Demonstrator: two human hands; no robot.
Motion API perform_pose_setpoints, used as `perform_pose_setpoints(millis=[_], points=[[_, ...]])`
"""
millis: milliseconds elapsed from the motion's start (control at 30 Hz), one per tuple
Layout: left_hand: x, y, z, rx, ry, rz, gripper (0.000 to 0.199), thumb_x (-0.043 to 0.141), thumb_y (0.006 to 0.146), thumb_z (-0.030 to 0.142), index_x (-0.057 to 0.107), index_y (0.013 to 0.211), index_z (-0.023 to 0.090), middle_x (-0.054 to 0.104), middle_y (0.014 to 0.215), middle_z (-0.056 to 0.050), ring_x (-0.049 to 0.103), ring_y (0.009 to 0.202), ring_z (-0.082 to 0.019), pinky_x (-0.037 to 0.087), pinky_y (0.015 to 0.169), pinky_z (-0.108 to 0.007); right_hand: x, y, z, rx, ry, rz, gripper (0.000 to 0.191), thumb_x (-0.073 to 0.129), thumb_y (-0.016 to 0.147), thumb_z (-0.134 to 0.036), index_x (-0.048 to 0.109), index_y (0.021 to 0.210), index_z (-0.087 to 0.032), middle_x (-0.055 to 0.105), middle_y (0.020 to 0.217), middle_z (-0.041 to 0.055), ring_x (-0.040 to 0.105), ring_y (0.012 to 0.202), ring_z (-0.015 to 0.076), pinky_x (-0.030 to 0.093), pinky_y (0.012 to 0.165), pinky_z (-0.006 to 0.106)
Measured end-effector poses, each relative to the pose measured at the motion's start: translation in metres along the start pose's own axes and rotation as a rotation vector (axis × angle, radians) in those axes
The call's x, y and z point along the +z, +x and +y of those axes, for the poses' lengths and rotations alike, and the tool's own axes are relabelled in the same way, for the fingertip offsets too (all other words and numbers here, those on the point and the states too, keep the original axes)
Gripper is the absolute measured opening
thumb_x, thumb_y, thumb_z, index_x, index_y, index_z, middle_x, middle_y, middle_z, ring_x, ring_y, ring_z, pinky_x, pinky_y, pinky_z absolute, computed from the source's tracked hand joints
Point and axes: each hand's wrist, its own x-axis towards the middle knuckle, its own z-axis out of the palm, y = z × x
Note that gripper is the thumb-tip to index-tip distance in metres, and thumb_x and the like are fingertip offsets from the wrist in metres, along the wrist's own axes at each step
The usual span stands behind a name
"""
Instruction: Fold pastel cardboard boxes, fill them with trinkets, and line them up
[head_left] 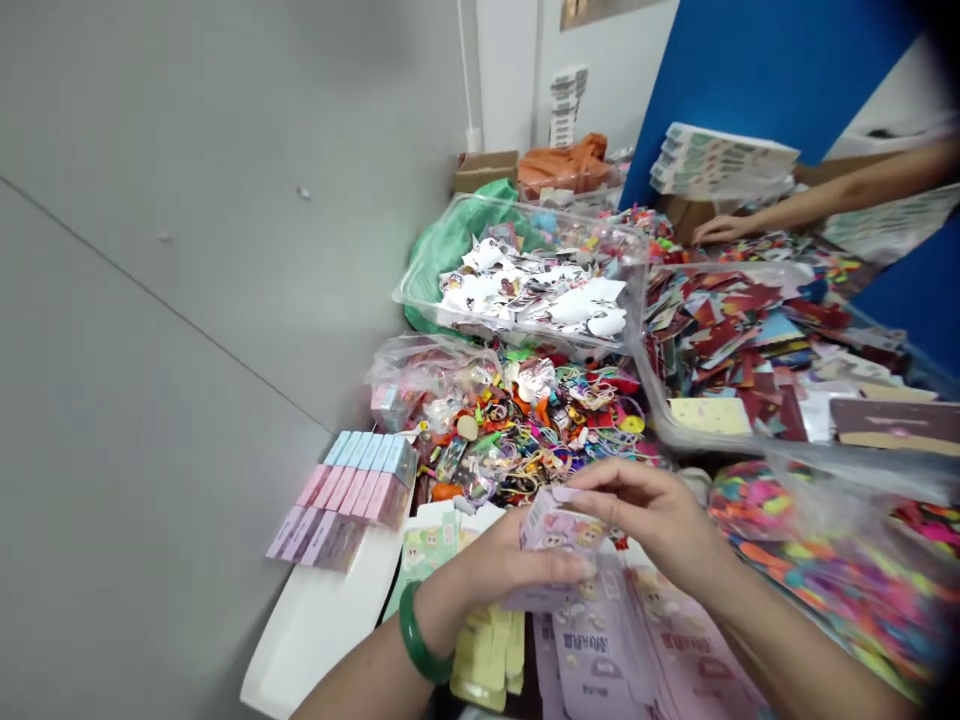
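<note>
A small lilac printed box (574,530) with a barcode on its side is gripped in my left hand (517,560). A green bangle (420,635) circles that wrist. Over the box's top edge, my right hand (645,510) pinches at a raised flap with thumb and fingers. Beneath both hands lie flat lilac cartons (596,640) and pink cartons (694,635). Yellow cartons (487,655) and green cartons (431,545) are to their left.
Rows of blue, pink and purple boxes (352,485) stand on a white tray (322,610) at left. Bins of white cut-outs (540,290) and dark cards (750,340) lie behind, with loose trinkets (525,430) between. Another person's hand (727,228) reaches in at right.
</note>
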Motion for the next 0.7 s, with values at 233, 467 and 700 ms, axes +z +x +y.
perform_pose_setpoints(millis=[233, 467, 700], points=[[0.028, -0.03, -0.033, 0.01, -0.054, 0.045, 0.041, 0.082, 0.064, 0.033, 0.065, 0.098, 0.017, 0.06, 0.082, -0.001, 0.053, 0.07, -0.014, 0.041, 0.068, -0.028, 0.002, -0.052, 0.015, -0.37, -0.143, -0.021, 0.016, 0.067, 0.083, -0.036, 0.075, 0.074, -0.025, 0.073, 0.086, 0.0073, 0.066, 0.081, 0.0229, 0.054, 0.074, 0.037], [0.06, -0.051, -0.055, 0.025, -0.014, 0.083, 0.035, 0.081, 0.064, 0.024, 0.068, 0.096, 0.016, 0.064, 0.083, -0.001, 0.058, 0.073, -0.015, 0.043, 0.072, -0.029, 0.011, -0.101, 0.023, -0.505, -0.225, -0.003, 0.025, 0.066, 0.084, -0.027, 0.075, 0.107, -0.031, 0.074, 0.104, 0.0056, 0.067, 0.095, 0.0235, 0.052, 0.084, 0.039], [0.075, -0.051, -0.063, -0.042, -0.158, 0.17, 0.036, 0.078, 0.068, 0.042, 0.066, 0.089, 0.015, 0.065, 0.069, -0.001, 0.06, 0.059, -0.015, 0.045, 0.06, -0.026, 0.002, -0.123, 0.04, -0.369, -0.243, 0.159, 0.027, 0.061, 0.088, -0.037, 0.073, 0.11, -0.029, 0.072, 0.103, 0.0069, 0.064, 0.095, 0.0235, 0.049, 0.082, 0.037]])
